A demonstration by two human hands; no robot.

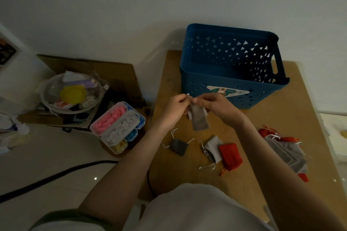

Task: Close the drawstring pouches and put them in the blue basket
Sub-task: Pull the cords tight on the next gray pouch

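Observation:
A grey drawstring pouch (pixel 200 118) hangs above the wooden table (pixel 169 84) just in front of the blue basket (pixel 231 80). My left hand (pixel 175 108) and my right hand (pixel 219 107) each pinch its top at the strings, close together. Nothing shows inside the basket. On the table lie a dark grey pouch (pixel 179 146), a light grey pouch (pixel 213 149) and a red pouch (pixel 230 156). A pile of grey and red pouches (pixel 285 152) lies at the right, partly behind my right forearm.
Left of the table, on the floor, stand a clear box of coloured pieces (pixel 120 127), a round bowl of odds and ends (pixel 72 93) and a flat cardboard sheet (pixel 105 73). A black cable (pixel 56 174) runs across the floor. A white wall rises behind the basket.

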